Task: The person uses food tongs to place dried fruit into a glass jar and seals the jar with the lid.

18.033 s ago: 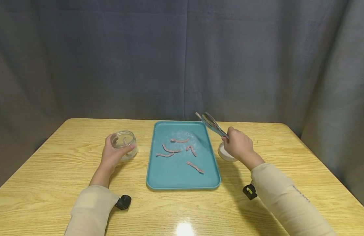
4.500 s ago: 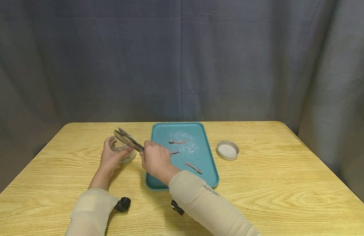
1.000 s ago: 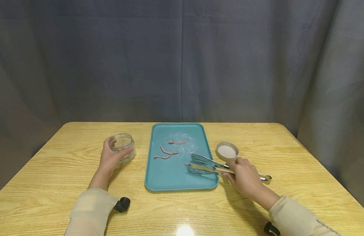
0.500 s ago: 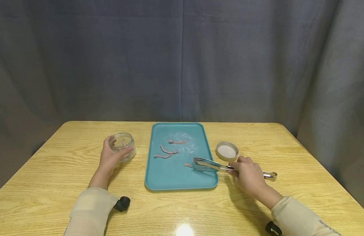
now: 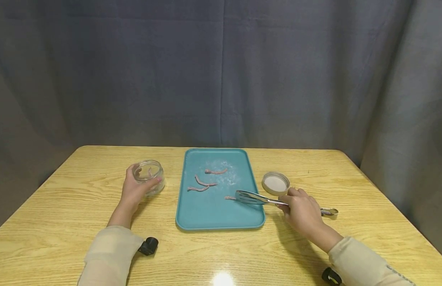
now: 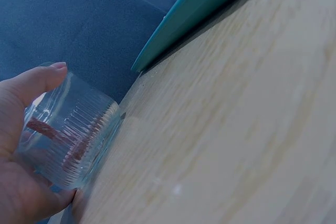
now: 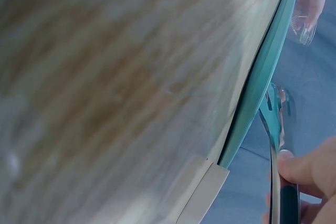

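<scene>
My left hand [image 5: 135, 188] grips a clear glass jar [image 5: 156, 186] by its side, standing left of the tray. Reddish strips [image 6: 44, 128] show through the ribbed glass. In my right hand [image 5: 303, 210] is a pair of metal tongs [image 5: 274, 201] with slotted ends. Their blades are pressed together over the front right of the teal tray [image 5: 210, 220]. One end of a pinkish strip [image 5: 229, 198] sticks out from the blades; the right wrist view shows part of it between them. A single strip [image 5: 216, 172] and two touching strips [image 5: 198, 189] lie farther left on the tray.
Right of the tray, a round lid [image 5: 276, 183] with a pale inside lies on the wooden table [image 5: 192, 258]. White powder [image 5: 226, 172] dusts the tray's back half. A grey curtain [image 5: 221, 79] hangs behind the table.
The tongs went from over the jar back to the tray's front right, and their blades closed around the strip there. Another strip at the tray's middle right is gone since the oldest frame.
</scene>
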### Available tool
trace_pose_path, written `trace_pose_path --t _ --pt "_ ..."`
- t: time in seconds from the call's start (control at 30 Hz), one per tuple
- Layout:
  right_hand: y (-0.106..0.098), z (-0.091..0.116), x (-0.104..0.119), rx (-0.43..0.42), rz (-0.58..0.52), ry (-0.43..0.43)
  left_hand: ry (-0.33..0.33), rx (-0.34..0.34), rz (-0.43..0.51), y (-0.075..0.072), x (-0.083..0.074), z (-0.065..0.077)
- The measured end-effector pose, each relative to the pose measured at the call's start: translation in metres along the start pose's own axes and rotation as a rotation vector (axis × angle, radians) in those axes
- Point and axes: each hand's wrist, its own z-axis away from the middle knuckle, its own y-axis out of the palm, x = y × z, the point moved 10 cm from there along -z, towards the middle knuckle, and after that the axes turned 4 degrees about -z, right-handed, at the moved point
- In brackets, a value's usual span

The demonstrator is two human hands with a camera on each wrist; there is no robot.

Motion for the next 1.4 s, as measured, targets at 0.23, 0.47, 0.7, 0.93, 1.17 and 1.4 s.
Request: trace_pose_path --t 0.23,0.47,0.7,0.93,1.17,1.4 --pt "-0.001 0.0 0.0 -0.005 -0.024 0.007 0.002 0.002 0.003 0.0 0.001 -0.001" --pt "-0.006 -0.006 -0.005 -0.017 -0.051 0.042 0.004 0.007 -0.001 0.0 0.001 0.0" --pt "-0.02 -0.019 -0.006 -0.061 -0.077 0.049 0.002 0.001 -0.002 0.0 0.0 -0.001" --pt "-0.033 -0.036 -0.006 -0.098 -0.105 0.077 -0.004 0.001 0.0 0.0 0.0 0.0" --pt "-0.045 -0.053 -0.002 -0.151 -0.121 0.082 -0.013 -0.005 -0.011 -0.001 0.001 0.0" --pt "-0.055 -0.071 0.012 -0.202 -0.141 0.079 0.001 0.007 -0.001 0.0 -0.002 0.002"
